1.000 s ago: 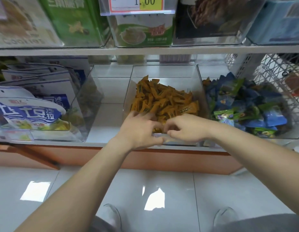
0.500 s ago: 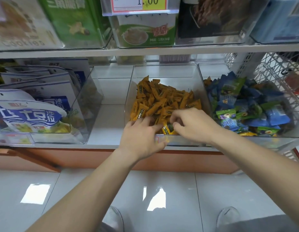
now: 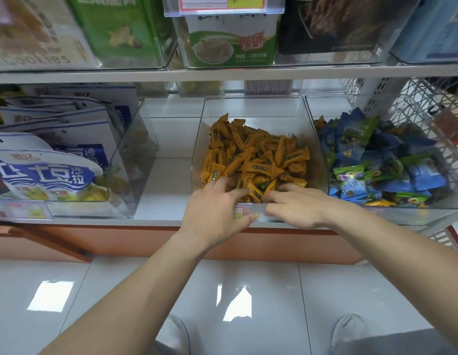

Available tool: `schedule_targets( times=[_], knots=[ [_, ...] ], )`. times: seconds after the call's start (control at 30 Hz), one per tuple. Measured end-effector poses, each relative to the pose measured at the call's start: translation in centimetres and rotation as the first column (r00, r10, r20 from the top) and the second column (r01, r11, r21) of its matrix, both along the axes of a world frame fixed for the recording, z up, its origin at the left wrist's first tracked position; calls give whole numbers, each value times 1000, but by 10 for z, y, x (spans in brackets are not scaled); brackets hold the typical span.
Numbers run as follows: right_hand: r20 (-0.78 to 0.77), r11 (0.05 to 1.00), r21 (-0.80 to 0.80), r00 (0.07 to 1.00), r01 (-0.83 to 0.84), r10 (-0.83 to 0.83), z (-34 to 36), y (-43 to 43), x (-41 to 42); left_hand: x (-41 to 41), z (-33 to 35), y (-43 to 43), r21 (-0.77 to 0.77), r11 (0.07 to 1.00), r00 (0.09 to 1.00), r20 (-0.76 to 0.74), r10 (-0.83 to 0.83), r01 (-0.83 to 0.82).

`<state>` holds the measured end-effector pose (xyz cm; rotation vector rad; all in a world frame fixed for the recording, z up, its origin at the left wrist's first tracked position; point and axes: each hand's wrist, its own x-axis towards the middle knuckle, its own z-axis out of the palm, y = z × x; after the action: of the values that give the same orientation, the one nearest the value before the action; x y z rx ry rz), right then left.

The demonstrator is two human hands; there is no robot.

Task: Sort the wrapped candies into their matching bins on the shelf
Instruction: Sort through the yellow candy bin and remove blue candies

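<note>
Head view: white shelf point(image 3: 169, 221) over glossy tile floor point(image 3: 107, 290). I see the clear middle bin point(image 3: 251, 106) at 12 o'clock, filled with orange wrapped candies point(image 3: 253, 160). Bin point(image 3: 440, 160) at 2 o'clock holds blue and green candies point(image 3: 381, 160). Left hand point(image 3: 215, 208) and right hand point(image 3: 297, 206) reach over the middle bin's front lip, fingers loosely spread in the orange pile. Green wrapper point(image 3: 264, 186) shows between the fingertips. Can't tell if either hand pinches anything.

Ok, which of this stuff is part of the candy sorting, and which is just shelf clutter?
In the job:
- orange candies
- clear middle bin
- blue and green candies
- left hand
- right hand

Just there:
- snack bags
- boxes on the upper shelf
- price tag
- white wire basket
</note>
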<state>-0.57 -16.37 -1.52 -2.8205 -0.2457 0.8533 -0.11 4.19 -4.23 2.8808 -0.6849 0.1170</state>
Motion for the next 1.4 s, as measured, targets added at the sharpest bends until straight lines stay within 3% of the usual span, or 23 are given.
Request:
schedule_targets(
  times=[0.07, 0.2, 0.3, 0.37, 0.47, 0.57, 0.63, 0.73, 0.87, 1.0, 1.27, 1.4],
  knots=[
    [-5, 1000, 23, 1000, 21, -21, -2, 1, 0, 1, -1, 0, -2, 1000, 1000, 12, 2, -2],
    [266, 999, 17, 963, 29, -32, 0, 1, 3, 2, -4, -2, 27, 1000, 998, 62, 1, -3],
    [344, 997, 75, 939, -5, -21, 3, 0, 4, 6, -2, -6, -48, 999, 996, 88, -10, 14],
    [300, 987, 159, 954, -33, -16, 4, 1, 6, 9, -1, -7, -83, 993, 996, 37, -85, 88],
    [72, 936, 348, 994, 48, -78, 11, 4, 18, 12, 1, -5, -100, 985, 987, -53, -149, 144],
    [3, 885, 453, 992, 109, -124, 14, 3, 31, 18, 3, -3, -60, 990, 992, -8, -125, 124],
    [-9, 858, 503, 994, 101, -112, 14, 5, 34, 23, 4, -3, -175, 980, 995, 11, -98, 98],
    [83, 899, 438, 995, 5, -46, 15, 6, 42, 34, 2, -7, -338, 941, 999, 26, -23, 31],
    [254, 979, 140, 961, -148, 109, 22, -5, 59, 49, 2, -13, -258, 966, 996, -81, -36, 14],
    [383, 982, -110, 906, -152, 183, 32, -24, 67, 58, 2, -19, -175, 982, 998, -33, 60, -65],
    [299, 974, -156, 932, -162, 203, 27, -5, 70, 64, 4, -15, -175, 974, 990, -29, 140, -143],
    [207, 995, 49, 975, -92, 80, 13, 22, 71, 68, 7, -4, -185, 974, 991, -59, 120, -129]
  ],
)
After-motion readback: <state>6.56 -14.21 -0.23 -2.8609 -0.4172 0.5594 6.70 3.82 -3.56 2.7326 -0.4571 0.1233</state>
